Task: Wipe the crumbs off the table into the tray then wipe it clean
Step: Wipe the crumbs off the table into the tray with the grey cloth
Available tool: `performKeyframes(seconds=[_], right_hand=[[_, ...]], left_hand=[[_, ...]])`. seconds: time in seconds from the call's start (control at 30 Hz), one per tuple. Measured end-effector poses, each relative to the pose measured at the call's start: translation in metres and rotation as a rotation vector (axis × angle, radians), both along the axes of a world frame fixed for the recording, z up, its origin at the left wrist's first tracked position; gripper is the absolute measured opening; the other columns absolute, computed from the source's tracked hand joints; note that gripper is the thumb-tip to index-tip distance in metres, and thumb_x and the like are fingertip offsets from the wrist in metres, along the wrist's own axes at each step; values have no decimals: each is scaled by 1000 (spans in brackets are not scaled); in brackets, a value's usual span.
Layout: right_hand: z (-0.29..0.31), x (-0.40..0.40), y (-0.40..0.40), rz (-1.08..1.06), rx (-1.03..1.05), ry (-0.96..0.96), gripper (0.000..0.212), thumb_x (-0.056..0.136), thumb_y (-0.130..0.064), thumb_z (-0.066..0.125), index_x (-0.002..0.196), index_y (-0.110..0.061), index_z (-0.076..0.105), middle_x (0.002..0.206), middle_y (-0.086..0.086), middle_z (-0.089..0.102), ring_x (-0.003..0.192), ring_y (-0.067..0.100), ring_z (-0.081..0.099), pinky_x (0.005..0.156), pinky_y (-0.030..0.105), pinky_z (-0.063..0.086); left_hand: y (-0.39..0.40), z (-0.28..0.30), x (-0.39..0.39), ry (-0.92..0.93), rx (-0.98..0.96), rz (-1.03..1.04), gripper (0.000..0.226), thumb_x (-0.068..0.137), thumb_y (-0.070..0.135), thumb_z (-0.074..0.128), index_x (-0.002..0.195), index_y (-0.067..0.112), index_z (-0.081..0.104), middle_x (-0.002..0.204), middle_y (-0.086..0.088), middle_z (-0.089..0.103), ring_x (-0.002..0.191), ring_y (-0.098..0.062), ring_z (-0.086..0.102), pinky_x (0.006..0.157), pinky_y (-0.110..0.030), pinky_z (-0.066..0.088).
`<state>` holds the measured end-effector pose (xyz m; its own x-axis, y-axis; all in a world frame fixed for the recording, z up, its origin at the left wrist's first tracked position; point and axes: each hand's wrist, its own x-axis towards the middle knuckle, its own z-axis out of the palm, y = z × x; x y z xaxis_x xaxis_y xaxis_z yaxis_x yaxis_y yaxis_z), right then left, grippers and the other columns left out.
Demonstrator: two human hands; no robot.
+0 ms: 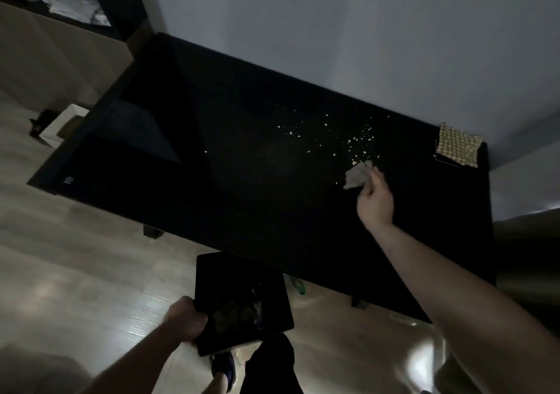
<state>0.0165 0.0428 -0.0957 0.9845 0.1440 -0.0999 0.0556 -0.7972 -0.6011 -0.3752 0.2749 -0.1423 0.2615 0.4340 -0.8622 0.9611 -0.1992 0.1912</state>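
Pale crumbs [353, 140] lie scattered over the right half of a black table [230, 157]. My right hand [375, 200] pinches a crumpled pale tissue [357, 174] that touches the tabletop at the near edge of the crumbs. A black square tray [239, 299] hangs below the table's near edge, over the floor, gripped at its left rim by my left hand [185, 321]. Dark bits lie in the tray's middle.
A checked yellow cloth [458, 144] lies at the table's far right corner, by the grey wall. A white box [62, 125] stands on the wooden floor past the table's left end. My feet show below the tray.
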Motion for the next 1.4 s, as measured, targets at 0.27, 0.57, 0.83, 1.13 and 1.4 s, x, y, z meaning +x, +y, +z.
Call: performKeyframes(seconds=[0.27,0.57,0.83,1.13,1.4], right_hand=[[-37,84,13,110,-344,91,61,107,-34,44,163,-23,22,171,7,19,158,31,17,128,50,17],[-49,2,47,440,-408,-20,64,105,-25,41,164,-30,17,175,-2,6,161,19,-2,130,54,6],[-38,-177,58,712,-45,89,79,97,2,50,161,-39,28,172,-16,17,159,2,3,132,42,7],[-10,-252,59,829,226,458,64,101,3,40,152,-35,51,159,-21,42,149,-10,29,127,30,26],[12,-105,91,438,224,210,68,100,5,50,152,-40,49,159,-25,41,148,-6,34,124,35,35]], left_hand=[[3,-11,1,16,26,13,9,74,14,57,73,11,66,79,-8,74,80,-25,72,56,-25,46],[-2,-2,4,4,-7,46,21,74,14,55,85,7,72,82,-9,74,81,-25,72,64,-30,55],[0,8,-3,0,-14,46,15,76,21,59,82,11,68,92,-10,75,90,-26,72,76,-31,57],[15,18,-6,12,-3,34,12,79,21,60,86,12,64,98,-12,75,94,-27,71,70,-28,51],[26,18,0,15,-16,68,19,80,18,58,91,7,69,96,-12,74,92,-26,72,71,-28,54]])
